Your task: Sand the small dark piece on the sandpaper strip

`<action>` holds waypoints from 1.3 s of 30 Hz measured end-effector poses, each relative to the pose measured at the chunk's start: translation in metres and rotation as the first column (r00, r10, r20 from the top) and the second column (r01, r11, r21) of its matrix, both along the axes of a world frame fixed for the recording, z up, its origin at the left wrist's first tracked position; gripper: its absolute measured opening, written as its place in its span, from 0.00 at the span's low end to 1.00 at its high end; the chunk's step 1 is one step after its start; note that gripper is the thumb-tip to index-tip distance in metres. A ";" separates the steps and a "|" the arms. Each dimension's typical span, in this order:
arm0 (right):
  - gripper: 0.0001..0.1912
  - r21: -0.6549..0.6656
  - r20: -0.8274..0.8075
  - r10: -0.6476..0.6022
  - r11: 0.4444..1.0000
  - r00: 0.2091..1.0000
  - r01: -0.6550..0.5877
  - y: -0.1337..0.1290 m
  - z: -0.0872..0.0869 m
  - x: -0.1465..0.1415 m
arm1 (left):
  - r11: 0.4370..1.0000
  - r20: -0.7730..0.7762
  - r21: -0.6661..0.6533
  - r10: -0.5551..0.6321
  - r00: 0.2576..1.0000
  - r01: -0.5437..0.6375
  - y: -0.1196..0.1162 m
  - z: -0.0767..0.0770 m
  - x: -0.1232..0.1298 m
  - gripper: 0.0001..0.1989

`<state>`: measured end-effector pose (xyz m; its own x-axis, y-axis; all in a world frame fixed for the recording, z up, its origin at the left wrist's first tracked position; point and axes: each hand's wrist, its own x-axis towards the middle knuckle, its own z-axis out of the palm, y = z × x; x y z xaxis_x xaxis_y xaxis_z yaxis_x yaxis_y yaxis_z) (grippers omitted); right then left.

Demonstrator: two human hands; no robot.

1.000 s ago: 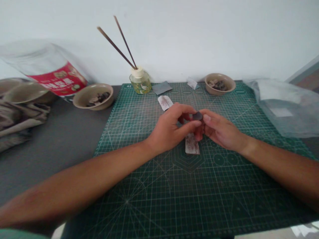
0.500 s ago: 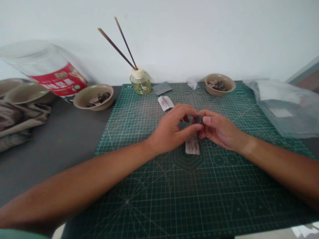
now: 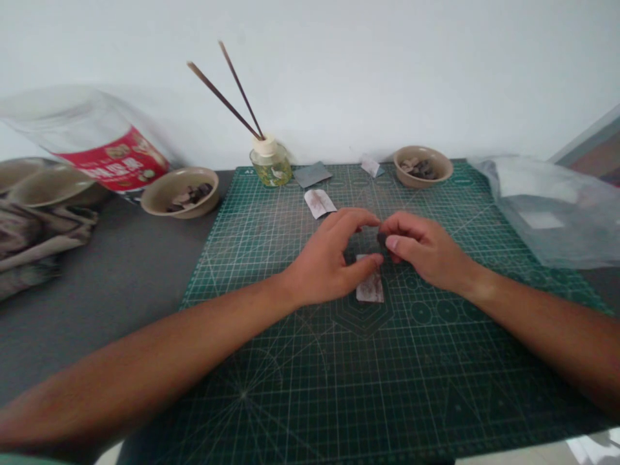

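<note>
Between the thumb and fingers of my right hand (image 3: 420,248) is a small dark piece (image 3: 382,239), roundish, its exact kind too small to tell. My left hand (image 3: 334,255) faces it from the left, thumb and forefinger spread apart, with nothing visible gripped. Under the left thumb lies a pale strip of sandpaper (image 3: 370,289) with brown smudges, partly covered by the hand. A second smudged white piece of paper (image 3: 320,203) lies just beyond the left hand. Both hands are above the green cutting mat (image 3: 300,361).
Bowls of small brown and dark pieces stand at the back right (image 3: 423,168) and left (image 3: 180,192). A reed diffuser (image 3: 271,165) and a grey sheet (image 3: 312,174) are at the back. A big red-labelled jar (image 3: 119,161) and cloth (image 3: 43,232) sit left, a plastic bag (image 3: 547,213) right.
The left thumb and forefinger have parted from the dark piece, which both hands were holding. The right hand now pinches it alone, its fingers curled further round. The view has shifted slightly.
</note>
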<state>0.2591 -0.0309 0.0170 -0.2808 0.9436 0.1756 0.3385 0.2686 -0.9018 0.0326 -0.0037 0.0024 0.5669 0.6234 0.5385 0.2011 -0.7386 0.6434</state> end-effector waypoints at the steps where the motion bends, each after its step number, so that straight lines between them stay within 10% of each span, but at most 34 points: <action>1: 0.05 0.092 0.101 -0.019 0.996 0.995 0.010 -0.001 0.002 0.002 | 1.000 -0.064 0.012 -0.010 0.998 0.011 -0.003 0.003 -0.002 0.19; 11: 0.05 0.419 0.693 -0.020 0.825 0.721 -0.379 -0.024 0.000 0.001 | 0.998 -0.511 0.042 0.065 0.857 -0.051 -0.038 0.008 -0.017 0.26; 25: 0.10 0.406 0.720 -0.059 0.844 0.692 -0.351 -0.028 -0.003 -0.004 | 0.996 -0.448 -0.033 0.060 0.892 -0.084 -0.036 0.003 -0.029 0.26; 39: 0.06 0.296 0.649 0.254 0.784 0.717 -0.546 -0.023 0.000 0.004 | 0.996 -0.469 0.029 0.087 0.879 -0.083 -0.038 0.000 -0.027 0.23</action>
<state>0.2635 -0.0539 0.0166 -0.7927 0.5685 0.2202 0.4868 0.8077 -0.3326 0.0054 -0.0418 0.0024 0.6997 0.6772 0.2278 0.5400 -0.7100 0.4519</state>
